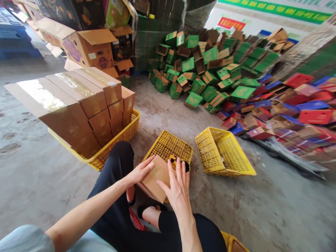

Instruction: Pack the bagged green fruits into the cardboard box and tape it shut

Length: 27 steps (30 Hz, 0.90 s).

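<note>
A small brown cardboard box point(155, 177) sits tilted in front of my knees, above an upturned yellow plastic crate point(168, 141). My left hand point(140, 172) grips the box along its left edge, fingers together and thumb on the top. Over the box's right side, my right hand point(178, 183) is open, with fingers spread and the thumb at the box's edge; whether it presses on the box I cannot tell. Just behind the right fingers lies a yellow and black object point(187, 166), partly hidden, perhaps a tape dispenser.
To the left, a yellow basket point(115, 141) holds stacked, taped brown boxes point(78, 91). Another yellow crate point(223, 150) lies tipped at right. Green cartons point(194, 99) and red and blue cartons point(315, 116) are heaped beyond. Part of a yellow crate point(232, 243) shows beside my right knee.
</note>
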{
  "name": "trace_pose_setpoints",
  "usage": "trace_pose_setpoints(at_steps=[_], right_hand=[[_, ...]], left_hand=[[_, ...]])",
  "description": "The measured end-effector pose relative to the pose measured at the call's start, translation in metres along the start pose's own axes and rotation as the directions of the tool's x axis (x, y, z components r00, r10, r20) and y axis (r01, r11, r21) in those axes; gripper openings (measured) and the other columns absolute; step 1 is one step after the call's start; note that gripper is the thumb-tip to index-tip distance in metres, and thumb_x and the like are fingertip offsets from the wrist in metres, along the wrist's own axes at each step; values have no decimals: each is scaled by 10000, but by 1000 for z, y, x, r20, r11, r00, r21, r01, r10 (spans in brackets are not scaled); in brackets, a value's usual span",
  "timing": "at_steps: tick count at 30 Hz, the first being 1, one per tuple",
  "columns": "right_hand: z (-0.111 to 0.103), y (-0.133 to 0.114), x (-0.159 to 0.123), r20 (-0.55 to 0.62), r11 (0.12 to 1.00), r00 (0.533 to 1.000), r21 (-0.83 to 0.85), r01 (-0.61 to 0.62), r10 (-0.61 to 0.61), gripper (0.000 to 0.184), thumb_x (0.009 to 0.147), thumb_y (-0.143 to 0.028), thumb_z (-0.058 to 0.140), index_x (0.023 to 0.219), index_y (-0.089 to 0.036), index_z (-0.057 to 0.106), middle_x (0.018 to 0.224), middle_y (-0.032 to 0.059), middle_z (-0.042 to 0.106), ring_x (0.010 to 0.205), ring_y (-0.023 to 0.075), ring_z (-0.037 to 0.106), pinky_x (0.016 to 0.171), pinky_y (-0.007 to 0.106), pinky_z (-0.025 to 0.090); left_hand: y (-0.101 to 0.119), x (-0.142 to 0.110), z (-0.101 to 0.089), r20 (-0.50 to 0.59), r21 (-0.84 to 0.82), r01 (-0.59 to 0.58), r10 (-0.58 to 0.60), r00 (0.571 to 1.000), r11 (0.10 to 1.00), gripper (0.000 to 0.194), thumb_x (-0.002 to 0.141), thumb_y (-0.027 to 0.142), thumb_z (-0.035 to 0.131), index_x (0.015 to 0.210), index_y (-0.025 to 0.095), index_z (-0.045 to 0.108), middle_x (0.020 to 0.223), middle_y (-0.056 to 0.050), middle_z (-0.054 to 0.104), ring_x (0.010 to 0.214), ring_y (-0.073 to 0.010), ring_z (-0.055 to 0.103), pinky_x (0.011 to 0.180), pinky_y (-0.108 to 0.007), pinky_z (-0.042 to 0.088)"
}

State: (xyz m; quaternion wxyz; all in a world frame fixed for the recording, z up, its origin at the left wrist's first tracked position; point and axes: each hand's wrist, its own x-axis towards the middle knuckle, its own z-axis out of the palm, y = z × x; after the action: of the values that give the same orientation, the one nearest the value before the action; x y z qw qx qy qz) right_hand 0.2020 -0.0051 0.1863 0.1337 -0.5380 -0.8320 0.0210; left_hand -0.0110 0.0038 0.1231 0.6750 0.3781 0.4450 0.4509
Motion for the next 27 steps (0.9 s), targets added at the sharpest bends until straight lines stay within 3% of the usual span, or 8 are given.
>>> trace_pose_setpoints(at_steps=[5, 11, 14, 16, 17, 20, 22, 27], right_hand=[[18, -6, 7, -18, 982, 988, 115, -149, 152, 848, 979, -536, 605, 1673, -279, 190, 1746, 170, 114, 1589, 445, 152, 1166, 707, 333], [20, -31, 2, -51, 980, 988, 143, -140, 148, 808, 979, -405, 631, 1666, -328, 212, 1757, 101, 89, 1607, 417, 55, 1209, 736, 203], [20, -25, -12, -10, 928, 978, 318, -195, 209, 909, 874, -420, 764, 1645, -325, 293, 1755, 89, 109, 1605, 427, 45, 1224, 735, 157], [26, -17, -19, 32, 789, 937, 530, -311, 348, 1042, 758, -468, 856, 1637, -298, 323, 1734, 112, 210, 1594, 427, 150, 1241, 696, 186], [30, -15, -21, 68, 656, 893, 654, -376, 445, 1112, 707, -492, 885, 1639, -283, 317, 1709, 128, 288, 1570, 419, 250, 1240, 660, 244], [48, -15, -23, 303, 59, 727, 902, -427, 617, 1129, 712, -531, 862, 1649, -306, 275, 1538, 114, 563, 1342, 348, 599, 1087, 530, 516], [56, -20, -21, 393, -175, 683, 913, -367, 616, 1065, 718, -520, 858, 1622, -312, 333, 1449, 93, 644, 1223, 313, 679, 982, 459, 590], [53, -26, -16, 389, -250, 660, 921, -299, 643, 862, 694, -515, 872, 1449, -277, 531, 1331, 87, 715, 1159, 302, 705, 925, 412, 604]], left_hand=[[-3, 2, -1, 23, -9, 3, -3, 1000, 1000, 832, 907, 699, 653, 1598, 294, 428, 1579, -63, 524, 1403, -353, 548, 1225, -502, 384], [-6, 3, -4, 20, -4, -12, 12, 1000, 1000, 809, 914, 675, 662, 1589, 283, 448, 1577, -61, 525, 1426, -343, 526, 1239, -495, 369], [-8, 4, -4, 13, -29, -8, 8, 1000, 1000, 793, 908, 660, 681, 1577, 290, 468, 1589, -57, 508, 1428, -344, 524, 1244, -493, 362], [-9, 5, -4, 17, -73, -3, 4, 1000, 997, 800, 900, 650, 700, 1576, 290, 469, 1580, -60, 519, 1428, -348, 524, 1235, -493, 375], [-10, 5, -4, 20, -95, 2, -1, 1000, 995, 808, 895, 647, 708, 1578, 288, 466, 1571, -64, 530, 1423, -351, 529, 1228, -495, 385], [-11, 5, -5, 25, -125, 34, -31, 999, 992, 846, 886, 642, 723, 1596, 286, 431, 1540, -76, 566, 1389, -355, 564, 1192, -502, 433], [-11, 3, -6, 30, -112, 58, -55, 998, 992, 872, 885, 652, 718, 1609, 281, 404, 1509, -83, 597, 1359, -353, 593, 1166, -503, 462], [-7, -2, -5, 46, -82, 68, -64, 997, 994, 873, 883, 681, 700, 1601, 268, 423, 1466, -87, 636, 1299, -340, 643, 1138, -484, 494]])
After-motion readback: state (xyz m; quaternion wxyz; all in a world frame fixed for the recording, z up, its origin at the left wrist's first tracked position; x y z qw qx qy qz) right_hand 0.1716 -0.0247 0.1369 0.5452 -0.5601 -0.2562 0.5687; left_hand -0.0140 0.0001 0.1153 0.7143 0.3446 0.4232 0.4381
